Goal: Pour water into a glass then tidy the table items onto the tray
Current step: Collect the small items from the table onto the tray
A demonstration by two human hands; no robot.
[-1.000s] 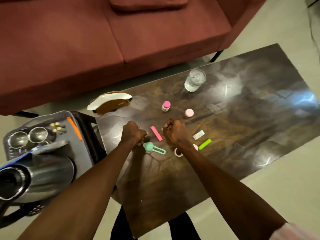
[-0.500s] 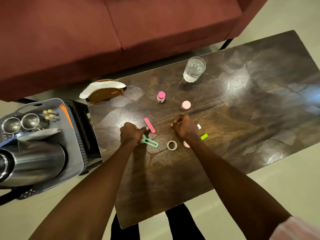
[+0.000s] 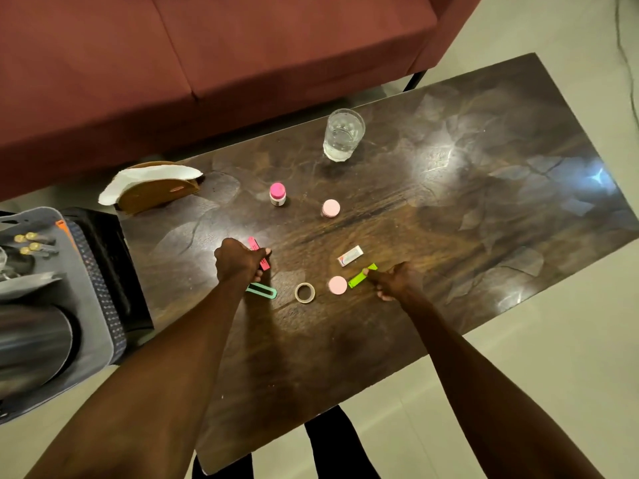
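A glass [image 3: 342,136] with water in it stands at the far side of the dark table [image 3: 484,209]. My left hand [image 3: 238,260] is closed over the head of a teal scoop [image 3: 263,291], and its fingertips press on a pink strip [image 3: 255,244]. My right hand [image 3: 397,281] pinches the near end of a lime green strip [image 3: 359,279]. Between my hands lie a tape ring [image 3: 304,292] and a pink round lid [image 3: 337,285]. A white packet [image 3: 350,255] lies just beyond. The grey tray [image 3: 83,299] sits at the left.
A pink-capped bottle [image 3: 277,195] and a second pink lid [image 3: 331,208] sit mid-table. A napkin holder [image 3: 155,186] stands at the table's left corner. A steel jug [image 3: 31,344] and small gold items [image 3: 29,242] occupy the tray. A red sofa [image 3: 242,46] runs behind.
My right hand has moved right, off the tape ring and pink lid, onto the lime strip. My left hand stays on the scoop and has reached onto the pink strip.
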